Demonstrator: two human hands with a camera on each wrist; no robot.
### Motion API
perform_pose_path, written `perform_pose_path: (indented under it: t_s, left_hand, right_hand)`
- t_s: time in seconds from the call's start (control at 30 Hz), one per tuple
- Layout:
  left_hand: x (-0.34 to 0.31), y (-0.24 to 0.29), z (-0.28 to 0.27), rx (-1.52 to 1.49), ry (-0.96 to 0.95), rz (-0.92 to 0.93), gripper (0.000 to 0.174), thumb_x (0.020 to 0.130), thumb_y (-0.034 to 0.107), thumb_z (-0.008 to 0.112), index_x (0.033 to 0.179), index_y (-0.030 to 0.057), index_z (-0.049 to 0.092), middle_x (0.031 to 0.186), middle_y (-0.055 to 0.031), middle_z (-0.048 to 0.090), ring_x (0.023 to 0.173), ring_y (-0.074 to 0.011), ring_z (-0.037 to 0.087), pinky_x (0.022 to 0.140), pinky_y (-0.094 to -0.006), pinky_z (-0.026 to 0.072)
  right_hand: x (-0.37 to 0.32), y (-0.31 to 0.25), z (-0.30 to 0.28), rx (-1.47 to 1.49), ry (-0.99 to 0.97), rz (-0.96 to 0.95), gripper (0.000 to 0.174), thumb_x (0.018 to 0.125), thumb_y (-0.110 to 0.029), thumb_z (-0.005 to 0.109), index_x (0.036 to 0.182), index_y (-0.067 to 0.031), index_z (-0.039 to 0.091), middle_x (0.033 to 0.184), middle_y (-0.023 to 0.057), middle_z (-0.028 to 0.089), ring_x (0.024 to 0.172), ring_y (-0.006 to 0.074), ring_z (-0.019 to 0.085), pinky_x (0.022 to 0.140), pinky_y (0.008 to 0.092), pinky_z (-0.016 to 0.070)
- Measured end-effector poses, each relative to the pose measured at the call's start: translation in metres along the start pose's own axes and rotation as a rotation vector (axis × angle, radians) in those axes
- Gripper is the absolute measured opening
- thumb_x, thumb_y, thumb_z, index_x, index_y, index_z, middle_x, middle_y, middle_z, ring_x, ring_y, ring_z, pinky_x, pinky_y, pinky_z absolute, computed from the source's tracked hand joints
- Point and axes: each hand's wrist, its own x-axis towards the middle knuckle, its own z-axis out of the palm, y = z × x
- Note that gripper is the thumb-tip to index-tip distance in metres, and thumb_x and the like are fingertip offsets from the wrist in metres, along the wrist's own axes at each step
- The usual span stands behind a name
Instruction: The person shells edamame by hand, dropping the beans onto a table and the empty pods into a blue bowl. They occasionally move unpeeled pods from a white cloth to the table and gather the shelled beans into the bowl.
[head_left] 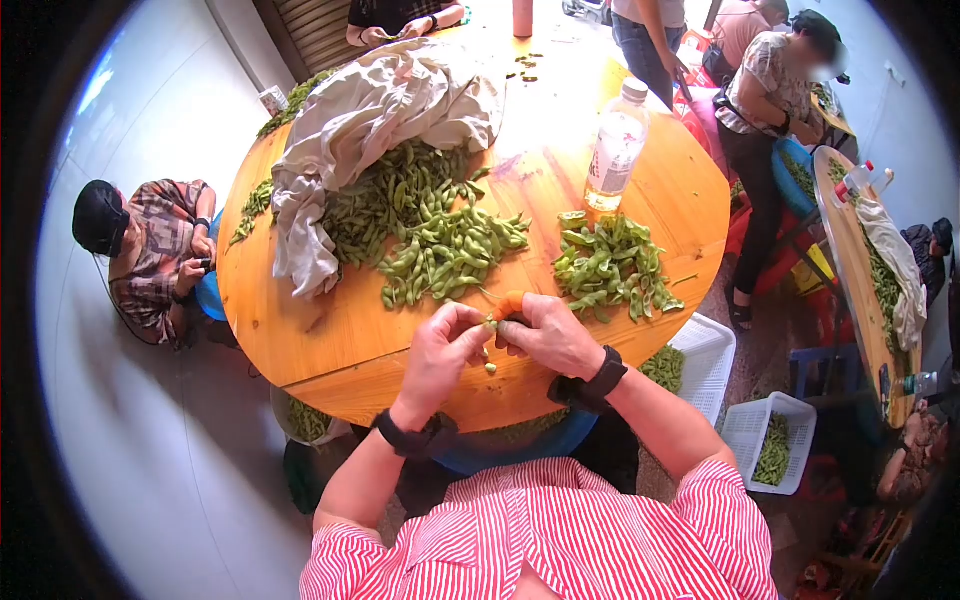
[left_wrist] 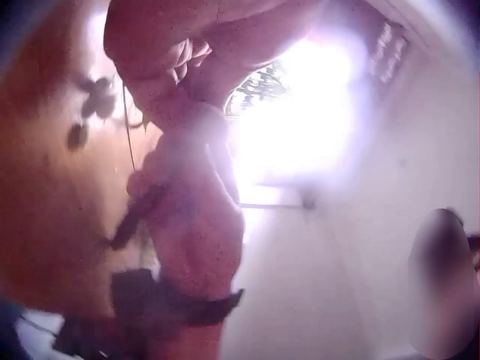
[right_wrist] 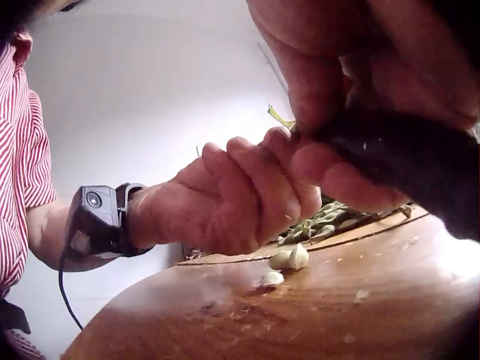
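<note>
Both hands meet over the near edge of the round wooden table [head_left: 360,372]. My left hand [head_left: 440,350] pinches a green soybean pod [head_left: 491,322], mostly hidden by the fingers; a thin stem end [right_wrist: 279,116] pokes out in the right wrist view. Against the pod's other side, my right hand [head_left: 553,338] grips it with thumb and forefinger. An orange cover [head_left: 508,304] shows on a right finger, and a black cover [right_wrist: 397,154] on the thumb. Pale shelled beans [right_wrist: 291,258] lie on the wood below. Beyond the hands spreads a heap of whole pods [head_left: 455,250].
Opened pods [head_left: 615,265] are piled at the right, before a clear bottle [head_left: 617,150]. A pale cloth [head_left: 385,105] partly covers the heap. White baskets [head_left: 735,440] stand lower right; a blue basin [head_left: 520,450] sits under the table edge. Other people work around.
</note>
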Motion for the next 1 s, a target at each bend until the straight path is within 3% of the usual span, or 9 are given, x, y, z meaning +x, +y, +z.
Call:
perform_pose_path:
  t_s: [0.07,0.1,0.23,0.3,0.53,0.6,0.7,0.93,1.0]
  left_hand:
    - [-0.008,0.002,0.009,0.644,0.109,0.428,0.012,0.093,0.008,0.066,0.098,-0.0019,0.061,0.081,-0.0057,0.066,0.066,-0.0119,0.064,0.060,-0.0249,0.0520]
    - [-0.007,0.003,0.009,0.742,0.141,0.510,0.010,0.092,0.006,0.067,0.094,-0.0033,0.063,0.078,-0.0050,0.065,0.067,-0.0098,0.063,0.059,-0.0241,0.0499]
    - [-0.005,0.005,0.006,0.932,0.149,0.547,0.011,0.094,0.007,0.065,0.093,-0.0030,0.063,0.075,-0.0038,0.063,0.065,-0.0079,0.061,0.057,-0.0241,0.0481]
    - [-0.005,0.006,0.009,0.720,0.143,0.329,0.013,0.096,0.010,0.062,0.094,-0.0029,0.062,0.072,-0.0029,0.060,0.061,-0.0078,0.058,0.054,-0.0252,0.0471]
    - [-0.004,-0.002,0.013,0.723,0.147,0.347,0.016,0.100,0.014,0.056,0.099,-0.0016,0.059,0.070,-0.0045,0.058,0.057,-0.0090,0.056,0.052,-0.0266,0.0461]
    - [-0.004,0.001,0.015,0.788,0.130,0.341,0.019,0.099,0.012,0.053,0.098,-0.0058,0.058,0.077,-0.0172,0.061,0.063,-0.0270,0.064,0.054,-0.0354,0.0517]
    - [0.001,-0.006,0.008,0.883,0.139,0.397,0.020,0.100,0.015,0.051,0.093,-0.0034,0.056,0.077,-0.0205,0.060,0.068,-0.0358,0.061,0.059,-0.0420,0.0482]
    - [0.007,-0.014,0.004,0.827,0.136,0.282,0.024,0.100,0.018,0.049,0.088,-0.0022,0.054,0.078,-0.0241,0.059,0.075,-0.0422,0.059,0.064,-0.0467,0.0447]
    - [0.010,-0.016,0.001,0.917,0.134,0.358,0.027,0.101,0.019,0.049,0.086,-0.0025,0.054,0.072,-0.0202,0.059,0.065,-0.0348,0.061,0.059,-0.0427,0.0454]
  right_hand:
    - [0.001,0.005,0.001,-0.023,0.010,-0.016,0.017,0.089,-0.009,0.060,0.100,0.0039,0.065,0.072,0.0099,0.066,0.063,0.0130,0.063,0.059,0.0301,0.0515]
    - [0.001,0.007,0.002,-0.045,0.019,-0.031,0.018,0.089,-0.009,0.059,0.099,0.0043,0.065,0.071,0.0106,0.065,0.062,0.0135,0.062,0.058,0.0306,0.0513]
    - [0.000,0.006,0.006,-0.124,0.052,-0.069,0.019,0.087,-0.010,0.059,0.097,0.0051,0.065,0.068,0.0133,0.066,0.061,0.0161,0.063,0.057,0.0323,0.0508]
    - [0.000,0.009,0.008,-0.163,0.101,-0.118,0.020,0.086,-0.011,0.060,0.094,0.0058,0.066,0.067,0.0181,0.065,0.060,0.0208,0.065,0.057,0.0348,0.0504]
    - [0.007,0.029,0.012,-0.176,0.138,-0.130,0.021,0.085,-0.012,0.060,0.093,0.0067,0.066,0.066,0.0221,0.062,0.058,0.0288,0.063,0.056,0.0395,0.0488]
    - [0.008,0.029,0.013,-0.208,0.157,-0.147,0.020,0.085,-0.011,0.059,0.093,0.0061,0.065,0.066,0.0222,0.062,0.057,0.0292,0.062,0.055,0.0398,0.0480]
    - [0.006,0.020,0.014,-0.166,0.156,-0.155,0.019,0.085,-0.011,0.059,0.094,0.0051,0.065,0.068,0.0217,0.062,0.057,0.0283,0.062,0.056,0.0390,0.0478]
    - [0.002,0.013,0.013,-0.113,0.139,-0.101,0.017,0.086,-0.010,0.059,0.094,0.0038,0.065,0.068,0.0201,0.062,0.057,0.0273,0.060,0.056,0.0382,0.0472]
    - [0.003,0.012,0.011,-0.223,0.139,-0.134,0.016,0.086,-0.010,0.060,0.093,0.0039,0.064,0.068,0.0202,0.061,0.058,0.0269,0.061,0.057,0.0387,0.0470]
